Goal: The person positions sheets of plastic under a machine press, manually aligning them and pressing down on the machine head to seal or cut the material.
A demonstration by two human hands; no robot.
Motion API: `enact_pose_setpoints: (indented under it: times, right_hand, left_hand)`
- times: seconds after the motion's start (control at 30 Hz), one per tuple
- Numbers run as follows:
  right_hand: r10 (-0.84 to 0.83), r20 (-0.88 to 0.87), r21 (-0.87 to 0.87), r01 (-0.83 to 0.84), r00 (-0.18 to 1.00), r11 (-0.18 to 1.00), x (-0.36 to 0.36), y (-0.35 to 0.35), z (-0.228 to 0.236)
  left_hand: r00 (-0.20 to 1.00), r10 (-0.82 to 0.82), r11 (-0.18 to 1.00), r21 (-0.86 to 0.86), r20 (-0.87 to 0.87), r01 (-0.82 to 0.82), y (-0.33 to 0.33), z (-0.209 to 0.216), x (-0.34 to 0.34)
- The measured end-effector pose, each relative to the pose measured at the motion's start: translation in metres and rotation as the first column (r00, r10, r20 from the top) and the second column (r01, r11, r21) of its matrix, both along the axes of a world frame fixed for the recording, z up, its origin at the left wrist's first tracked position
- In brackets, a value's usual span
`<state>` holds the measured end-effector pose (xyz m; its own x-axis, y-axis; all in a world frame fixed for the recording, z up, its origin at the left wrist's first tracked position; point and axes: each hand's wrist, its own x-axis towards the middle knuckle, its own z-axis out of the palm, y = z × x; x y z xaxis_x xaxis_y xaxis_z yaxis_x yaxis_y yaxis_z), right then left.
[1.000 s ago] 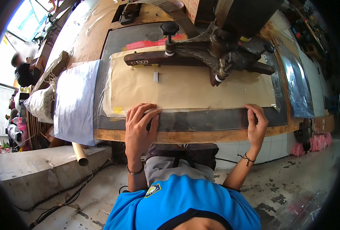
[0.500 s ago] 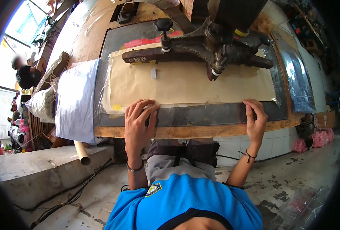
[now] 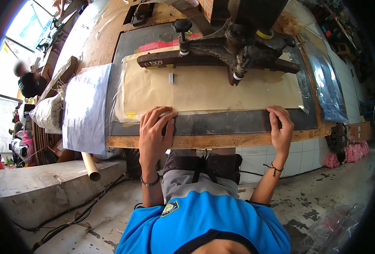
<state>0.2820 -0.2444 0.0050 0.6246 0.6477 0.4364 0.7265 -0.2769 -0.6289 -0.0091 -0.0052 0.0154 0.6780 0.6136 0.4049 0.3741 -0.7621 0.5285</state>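
Note:
A large tan paper sheet (image 3: 204, 91) with clear plastic film (image 3: 304, 109) around its edges lies on the dark mat of a wooden-edged worktable. At its near edge, left of the middle, my left hand (image 3: 154, 129) has thumb and fingertips pinched on the film. My right hand (image 3: 281, 126) pinches the same edge farther right, index finger and thumb close together. Between them the film is hard to see because it is transparent. Across the sheet's far part lies a dark metal bar (image 3: 162, 59), held by a cast bracket (image 3: 215, 45) with a black knob (image 3: 182, 25).
A stack of clear-wrapped white sheets (image 3: 86, 108) hangs over the table's left edge, above a cardboard tube (image 3: 91, 167). Bluish plastic film (image 3: 329, 91) lies at the right. A person (image 3: 30, 80) sits far left. Cables (image 3: 75, 222) run across the floor.
Both hands stay on the sheet's near edge, with almost the same grip. The view has shifted slightly, so the table appears a little higher.

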Motion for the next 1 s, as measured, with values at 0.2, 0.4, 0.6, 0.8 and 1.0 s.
enact_pose_setpoints:
  times: [0.2, 0.4, 0.6, 0.8, 1.0]
  right_hand:
    - [-0.004, -0.009, 0.006, 0.004, 1.000, 1.000, 0.0000, 0.0013, -0.0017]
    - [0.007, -0.006, 0.007, -0.007, 1.000, 1.000, 0.0001, 0.0006, 0.0009]
    - [0.006, 0.003, 0.005, -0.006, 1.000, 1.000, 0.0017, 0.0003, -0.0030]
    - [0.009, 0.002, 0.015, -0.009, 1.000, 1.000, 0.0007, 0.0003, -0.0004]
    - [0.014, -0.012, 0.031, -0.013, 1.000, 0.999, 0.0008, 0.0001, -0.0007]
  left_hand:
    - [1.000, 0.003, 1.000, 0.004, -0.008, -0.003, -0.0005, 0.0008, -0.0002]
    - [1.000, -0.007, 1.000, 0.017, -0.007, 0.008, 0.0006, -0.0026, -0.0010]
    - [1.000, -0.007, 1.000, 0.020, 0.003, 0.007, 0.0005, -0.0007, -0.0009]
    - [1.000, -0.004, 1.000, 0.023, 0.013, 0.004, 0.0007, -0.0004, -0.0005]
    - [1.000, -0.008, 1.000, 0.022, 0.013, 0.008, 0.0009, -0.0018, -0.0013]
